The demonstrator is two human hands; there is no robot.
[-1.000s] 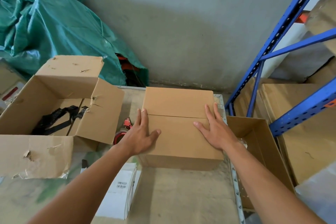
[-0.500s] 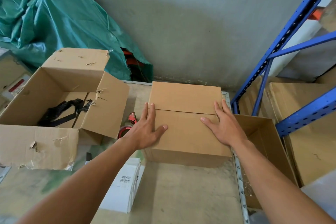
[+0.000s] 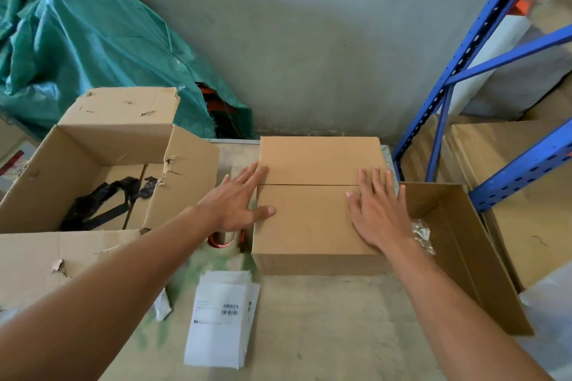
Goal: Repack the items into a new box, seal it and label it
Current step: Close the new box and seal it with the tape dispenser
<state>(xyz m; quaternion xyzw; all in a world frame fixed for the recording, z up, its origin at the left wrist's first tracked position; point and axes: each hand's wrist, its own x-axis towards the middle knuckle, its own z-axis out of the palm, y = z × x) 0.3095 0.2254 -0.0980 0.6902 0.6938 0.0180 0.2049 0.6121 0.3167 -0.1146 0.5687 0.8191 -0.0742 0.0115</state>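
Note:
A closed brown cardboard box (image 3: 312, 219) sits at the table's far middle, its two top flaps meeting in a seam. My left hand (image 3: 238, 201) lies flat at the box's left edge, fingers straight over the seam end and thumb on the near flap. My right hand (image 3: 377, 207) presses flat on the right side of the top. A tape roll with a red core (image 3: 224, 243) lies just left of the box, partly hidden under my left wrist. A stack of white label sheets (image 3: 221, 315) lies on the table in front.
An old torn open box (image 3: 102, 164) with black straps inside stands at the left. Another open carton (image 3: 458, 244) with plastic wrap hangs off the table's right edge. Blue shelving (image 3: 448, 77) rises at the right, a green tarp (image 3: 77, 46) at the back left.
Both hands have stayed flat on the box top, and my left hand has slid a little left toward the box edge. The view has shifted, showing the tape roll and labels more fully.

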